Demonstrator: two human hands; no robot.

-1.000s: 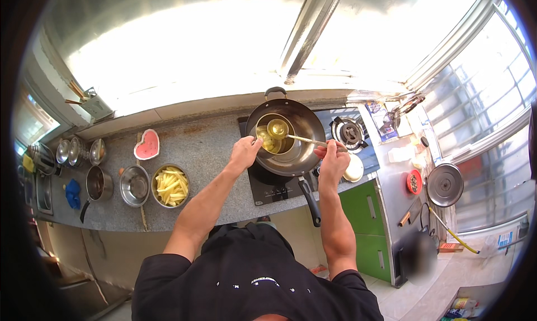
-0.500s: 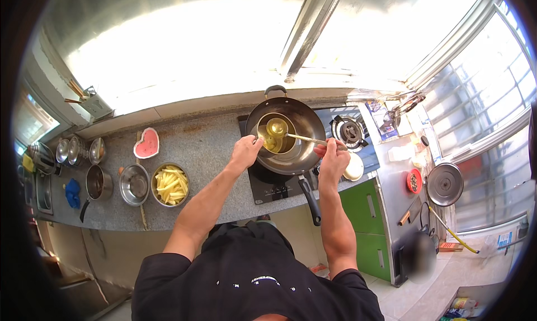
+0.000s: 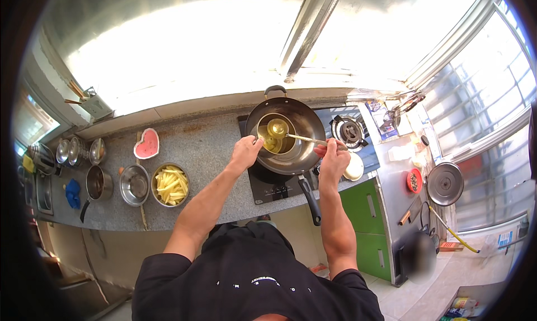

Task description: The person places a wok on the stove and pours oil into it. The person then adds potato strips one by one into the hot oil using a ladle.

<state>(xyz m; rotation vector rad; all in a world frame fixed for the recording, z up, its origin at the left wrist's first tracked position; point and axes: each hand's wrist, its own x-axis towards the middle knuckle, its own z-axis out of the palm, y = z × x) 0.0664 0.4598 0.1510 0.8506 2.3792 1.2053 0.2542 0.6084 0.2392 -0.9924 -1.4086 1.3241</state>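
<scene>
A dark wok (image 3: 309,116) sits on the black cooktop (image 3: 272,192), its long handle (image 3: 310,202) pointing toward me. Inside it stands a metal pot (image 3: 292,148) with yellow oil-like liquid. My left hand (image 3: 246,152) pinches the pot's left rim, fingers closed. My right hand (image 3: 334,158) is closed around the handle of a ladle (image 3: 277,128). The ladle's bowl, holding yellow liquid, is over the pot's opening. Left of the wok, a metal bowl of cut potato sticks (image 3: 171,185) rests on the counter.
An empty-looking steel bowl (image 3: 135,185), a saucepan (image 3: 99,184), a blue cloth (image 3: 72,193) and a heart-shaped pink dish (image 3: 147,143) lie farther left. To the right are a gas burner (image 3: 351,133), a round pale lid-like thing (image 3: 354,167), a red bowl (image 3: 414,181) and a frying pan (image 3: 445,184).
Almost nothing differs. The ladle's bowl has shifted very slightly over the pot; both hands keep their places and grips.
</scene>
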